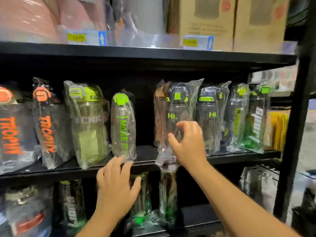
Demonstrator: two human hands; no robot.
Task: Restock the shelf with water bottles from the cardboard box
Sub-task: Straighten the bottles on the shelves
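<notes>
Plastic-wrapped water bottles stand in a row on the middle black shelf (147, 151). My right hand (188, 144) reaches in from the lower right. Its thumb and curled fingers hold the lower front of a dark bottle marked "Hi" (177, 106) with a lime lid. That bottle's wrapper hangs over the shelf's front edge. My left hand (118, 182) is lower, with its fingers stretched out. Its fingertips touch the wrapper at the base of the "MAKE IT" bottle (123, 124). The supply cardboard box is out of view.
A gap lies between the "MAKE IT" and "Hi" bottles. Orange-lettered bottles (46, 122) stand to the left and more lime-lidded bottles (212, 115) to the right. The top shelf holds brown cartons (205, 19) and price tags. More wrapped bottles fill the lower shelf (167, 199). A black upright post (297, 117) stands on the right.
</notes>
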